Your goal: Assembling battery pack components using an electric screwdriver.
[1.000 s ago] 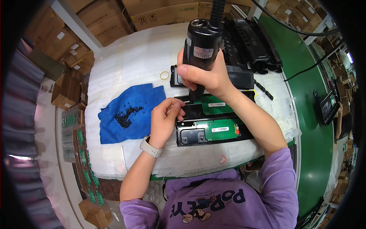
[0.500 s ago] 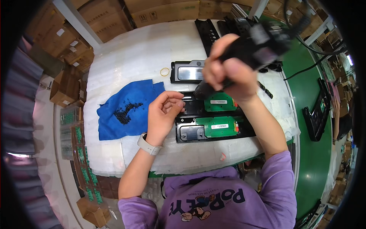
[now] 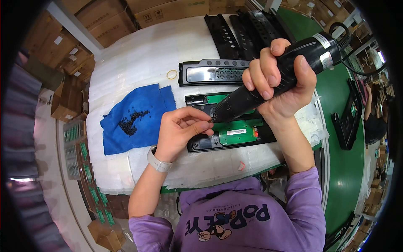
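A black corded electric screwdriver [image 3: 235, 104] is gripped in my right hand [image 3: 279, 80], its tip slanting down to the left. My left hand [image 3: 180, 128] has thumb and index finger pinched together right at that tip; anything tiny between them is hidden. Below both hands lies the nearer black plastic housing [image 3: 203, 145], with a green circuit board [image 3: 231, 137] in it. A second black housing [image 3: 192, 99], also with a green board, lies just behind, partly covered by the screwdriver. To the left, small black screws [image 3: 129, 126] are heaped on a blue cloth [image 3: 115, 140].
Behind the housings rests a black panel with round buttons [image 3: 201, 75], near a yellow rubber band [image 3: 171, 74]. Several long black shells [image 3: 220, 35] are at the back. White foam [image 3: 126, 59] covers the table. A green conveyor [image 3: 340, 180] runs along the right.
The screwdriver has come down and leftward, from blurred motion over the farther housing to my left fingertips. My left hand has moved slightly right and down toward the nearer housing. The view has shifted slightly.
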Action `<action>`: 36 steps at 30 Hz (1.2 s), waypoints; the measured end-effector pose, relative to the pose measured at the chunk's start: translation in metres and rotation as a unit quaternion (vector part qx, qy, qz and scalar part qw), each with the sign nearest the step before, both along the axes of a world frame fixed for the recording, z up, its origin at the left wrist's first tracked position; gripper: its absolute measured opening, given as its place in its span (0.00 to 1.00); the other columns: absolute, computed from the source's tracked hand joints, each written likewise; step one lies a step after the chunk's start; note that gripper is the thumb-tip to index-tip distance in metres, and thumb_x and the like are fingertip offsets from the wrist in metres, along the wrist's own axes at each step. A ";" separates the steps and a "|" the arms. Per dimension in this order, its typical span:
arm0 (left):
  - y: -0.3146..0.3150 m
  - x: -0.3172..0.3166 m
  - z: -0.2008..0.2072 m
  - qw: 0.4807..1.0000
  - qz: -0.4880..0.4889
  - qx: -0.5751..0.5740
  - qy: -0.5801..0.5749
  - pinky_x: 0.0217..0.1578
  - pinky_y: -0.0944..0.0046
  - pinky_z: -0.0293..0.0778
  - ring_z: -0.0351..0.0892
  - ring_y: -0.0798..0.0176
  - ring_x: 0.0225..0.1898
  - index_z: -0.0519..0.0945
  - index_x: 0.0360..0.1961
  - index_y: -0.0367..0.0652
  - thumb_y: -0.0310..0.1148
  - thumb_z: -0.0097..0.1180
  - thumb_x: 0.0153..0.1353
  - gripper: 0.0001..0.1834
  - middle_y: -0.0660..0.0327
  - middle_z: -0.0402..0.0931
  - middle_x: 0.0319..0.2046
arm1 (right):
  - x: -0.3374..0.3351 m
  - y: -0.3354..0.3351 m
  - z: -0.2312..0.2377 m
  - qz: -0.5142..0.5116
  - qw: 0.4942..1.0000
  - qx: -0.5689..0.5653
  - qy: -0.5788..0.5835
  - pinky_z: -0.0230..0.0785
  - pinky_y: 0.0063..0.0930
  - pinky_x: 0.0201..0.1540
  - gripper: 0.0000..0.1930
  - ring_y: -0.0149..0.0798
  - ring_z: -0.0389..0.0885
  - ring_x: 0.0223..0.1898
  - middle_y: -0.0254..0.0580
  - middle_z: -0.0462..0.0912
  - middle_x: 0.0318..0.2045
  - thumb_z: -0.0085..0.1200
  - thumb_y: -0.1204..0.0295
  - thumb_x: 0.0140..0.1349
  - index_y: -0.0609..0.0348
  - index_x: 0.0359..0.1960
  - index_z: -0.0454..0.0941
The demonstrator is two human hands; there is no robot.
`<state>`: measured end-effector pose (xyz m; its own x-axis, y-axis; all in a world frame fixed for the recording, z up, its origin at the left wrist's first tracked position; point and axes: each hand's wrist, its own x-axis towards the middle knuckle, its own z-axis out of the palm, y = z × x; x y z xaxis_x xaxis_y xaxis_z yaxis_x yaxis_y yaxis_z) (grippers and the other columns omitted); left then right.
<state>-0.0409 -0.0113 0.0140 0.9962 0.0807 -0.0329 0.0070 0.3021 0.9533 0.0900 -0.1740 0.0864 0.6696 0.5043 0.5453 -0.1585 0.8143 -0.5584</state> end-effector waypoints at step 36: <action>0.091 -0.044 -0.006 0.645 0.313 0.696 0.030 0.26 0.60 0.68 0.72 0.52 0.23 0.79 0.28 0.35 0.25 0.58 0.52 0.04 0.53 0.73 0.22 | -0.027 0.036 -0.020 -0.022 0.928 -0.269 -0.255 0.63 0.17 0.25 0.10 0.22 0.69 0.21 0.29 0.74 0.18 0.64 0.73 0.43 0.61 0.25 0.75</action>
